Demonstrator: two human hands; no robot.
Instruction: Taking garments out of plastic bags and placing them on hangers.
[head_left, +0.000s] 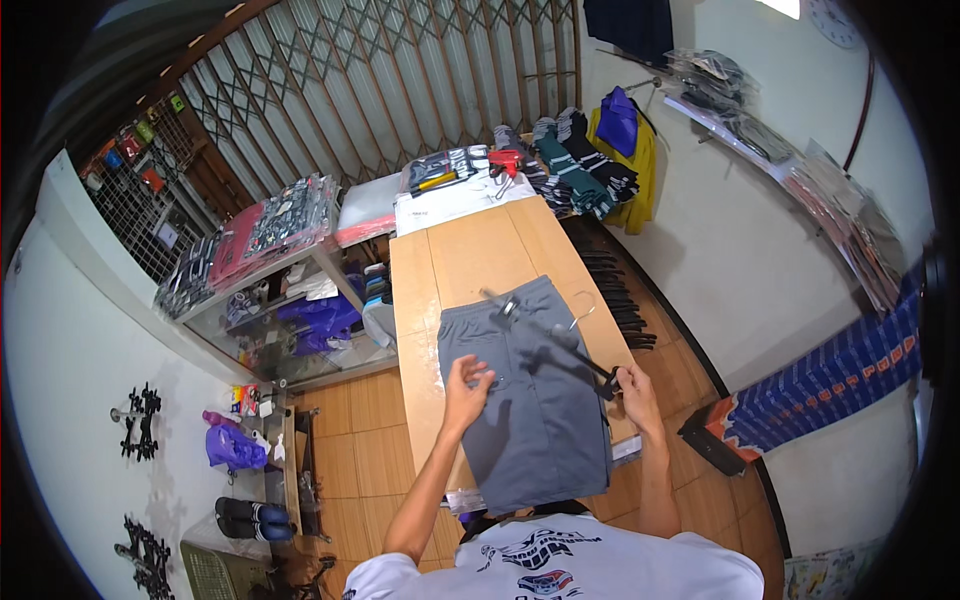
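A pair of grey shorts (536, 442) lies flat on the cardboard-topped table (480, 255) in front of me, its elastic waistband facing the far end. My right hand (639, 397) grips one end of a black clip hanger (559, 343), near its clip. The hanger slants above the shorts, its far clip blurred near the waistband and its metal hook pointing to the right. Over the left side of the shorts, my left hand (466, 394) is empty with fingers apart and curled. Whether its fingertips touch the cloth I cannot tell.
At the table's far end are a red tagging gun (505, 161), a yellow-handled cutter (437, 181) and packaged garments. Folded striped garments (574, 161) sit beyond. Black hangers (616, 292) line the right side. A glass display case (277, 315) stands left, a blue patterned box (817, 382) right.
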